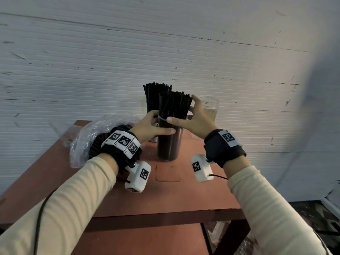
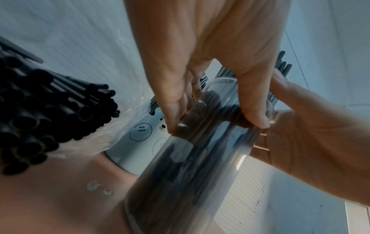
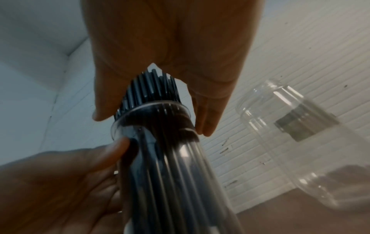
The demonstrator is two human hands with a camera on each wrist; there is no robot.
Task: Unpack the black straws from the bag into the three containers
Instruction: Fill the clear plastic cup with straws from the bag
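At the worktop's left, black straws lie in a clear bag. Smiley faces are printed on a white cup behind. A straw-packed clear cup is gripped by the left hand, its straws clasped by the right hand.

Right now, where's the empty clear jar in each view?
Head: empty clear jar right of centre, behind the right hand.
Left wrist: not in it.
Right wrist: jar at right, mid-height.
Shared landmark: the straw-filled clear container, gripped by the left hand.

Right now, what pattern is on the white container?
White container: line-drawn smiley faces; clearest in left wrist view.
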